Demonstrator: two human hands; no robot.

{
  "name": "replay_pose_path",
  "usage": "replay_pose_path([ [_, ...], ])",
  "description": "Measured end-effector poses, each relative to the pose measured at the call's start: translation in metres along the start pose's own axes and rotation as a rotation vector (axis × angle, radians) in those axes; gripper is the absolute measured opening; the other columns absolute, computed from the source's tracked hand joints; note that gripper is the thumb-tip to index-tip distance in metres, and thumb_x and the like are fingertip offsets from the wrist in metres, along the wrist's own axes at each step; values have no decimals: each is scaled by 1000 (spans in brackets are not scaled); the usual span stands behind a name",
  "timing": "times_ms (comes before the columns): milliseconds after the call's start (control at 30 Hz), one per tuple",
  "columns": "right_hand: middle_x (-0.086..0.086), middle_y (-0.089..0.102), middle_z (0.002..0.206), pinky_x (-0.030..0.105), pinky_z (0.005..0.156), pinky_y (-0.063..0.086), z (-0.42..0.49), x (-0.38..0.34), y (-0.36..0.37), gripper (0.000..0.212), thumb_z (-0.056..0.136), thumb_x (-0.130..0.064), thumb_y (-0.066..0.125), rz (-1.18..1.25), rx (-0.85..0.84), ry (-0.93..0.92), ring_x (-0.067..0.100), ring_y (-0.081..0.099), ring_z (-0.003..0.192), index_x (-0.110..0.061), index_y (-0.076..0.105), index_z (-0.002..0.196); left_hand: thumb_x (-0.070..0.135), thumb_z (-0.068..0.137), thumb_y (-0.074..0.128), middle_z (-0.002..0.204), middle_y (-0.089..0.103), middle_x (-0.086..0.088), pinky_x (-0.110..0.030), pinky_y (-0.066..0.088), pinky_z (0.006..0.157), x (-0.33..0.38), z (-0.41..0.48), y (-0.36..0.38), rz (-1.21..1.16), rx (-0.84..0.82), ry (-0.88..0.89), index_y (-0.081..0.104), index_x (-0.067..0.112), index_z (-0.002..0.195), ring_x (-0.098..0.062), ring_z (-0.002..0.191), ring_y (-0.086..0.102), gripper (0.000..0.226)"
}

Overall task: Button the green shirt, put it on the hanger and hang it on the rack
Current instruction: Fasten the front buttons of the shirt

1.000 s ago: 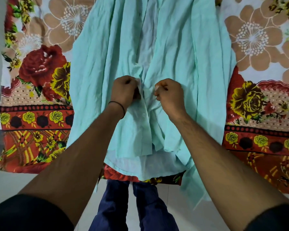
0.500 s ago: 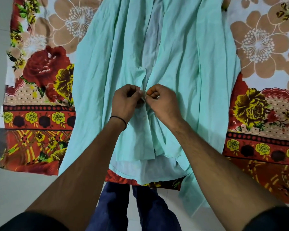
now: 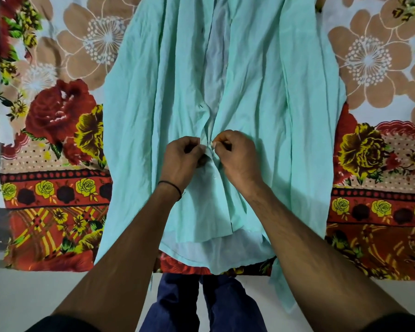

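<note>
Green shirt (image 3: 261, 92), spread centre frame on floral sheet (image 3: 58, 116), left hand (image 3: 181, 156) and right hand (image 3: 237, 154) side by side, each pinching a front edge, forearms overlapping its lower part, blue trousers (image 3: 177, 303) bottom centre.

There was one green shirt (image 3: 261, 92), one flowered bedsheet (image 3: 58, 121) and one black wristband (image 3: 171, 185). Two hands were counted: the left hand (image 3: 182, 156) and the right hand (image 3: 237, 156). One button (image 3: 215, 176) showed. Two trouser legs (image 3: 177, 307) stood at six o'clock.

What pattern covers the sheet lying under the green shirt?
Floral: the sheet shows red and yellow roses and tan blossoms; head view.
</note>
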State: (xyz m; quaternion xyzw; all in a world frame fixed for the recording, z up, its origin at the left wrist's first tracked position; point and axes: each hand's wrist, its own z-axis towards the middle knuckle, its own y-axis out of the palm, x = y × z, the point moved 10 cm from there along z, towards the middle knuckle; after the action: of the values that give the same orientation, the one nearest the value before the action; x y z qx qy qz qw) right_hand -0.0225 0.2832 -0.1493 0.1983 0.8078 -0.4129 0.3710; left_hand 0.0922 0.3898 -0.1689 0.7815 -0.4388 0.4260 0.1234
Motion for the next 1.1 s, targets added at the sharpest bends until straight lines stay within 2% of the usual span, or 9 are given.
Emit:
replay_pose_path([
  [100,4,70,83,26,72,52,-1,4,-1,12,91,-12,61,67,10,52,15,66,79,-5,68,84,-2,91,59,57,57,-2,-21,44,53,0,0,0,-79,-39,-39,61,-2,81,-13,51,53,10],
  [200,4,68,82,22,67,48,-3,4,2,10,89,-17,66,42,11,75,14,62,74,-8,67,85,1,90,62,62,58,-11,-23,46,54,-2,1,-1,-93,-39,-57,63,-10,90,-15,52,54,11],
  [367,2,70,82,16,68,47,-3,6,1,10,90,-12,63,84,35,111,11,64,76,-7,69,85,0,88,63,65,56,-14,-23,44,53,-2,3,-2,-123,-35,-66,64,-8,87,-17,52,53,8],
  [533,-3,70,75,21,70,51,-7,10,-3,11,91,-14,66,229,3,145,4,62,68,-6,74,89,2,88,65,63,59,-8,-25,47,57,-7,1,-4,-181,-61,-89,66,4,82,-19,58,58,7],
  [633,-7,69,74,13,68,47,-8,6,-1,9,90,-12,67,230,-3,131,-2,61,66,-6,75,89,2,89,65,60,60,-5,-26,48,58,-7,1,-6,-184,-76,-79,66,7,79,-20,59,59,11],
  [733,-6,71,76,10,66,45,-9,6,0,9,89,-11,67,213,9,129,-4,61,66,-8,75,89,2,89,66,63,60,-10,-25,48,57,-6,1,-5,-175,-80,-70,66,1,86,-18,58,60,3],
  [800,-4,72,77,10,67,46,-9,6,0,9,90,-11,67,218,11,126,-1,63,68,-7,75,88,2,89,66,67,61,-14,-25,48,57,-6,1,-5,-167,-74,-67,66,-5,93,-20,59,61,8],
  [967,1,73,79,9,67,46,-8,5,1,10,89,-11,67,203,6,115,3,64,70,-7,75,87,2,92,52,79,69,-25,-23,47,54,2,-1,-4,-132,-101,-4,68,-2,92,-22,65,64,16],
  [1100,-1,72,74,10,65,46,-9,5,1,10,89,-7,66,240,-17,120,-1,62,66,-5,76,86,-3,90,57,77,68,-23,-18,45,51,7,1,1,-70,-127,28,64,-5,95,-16,58,64,9],
])
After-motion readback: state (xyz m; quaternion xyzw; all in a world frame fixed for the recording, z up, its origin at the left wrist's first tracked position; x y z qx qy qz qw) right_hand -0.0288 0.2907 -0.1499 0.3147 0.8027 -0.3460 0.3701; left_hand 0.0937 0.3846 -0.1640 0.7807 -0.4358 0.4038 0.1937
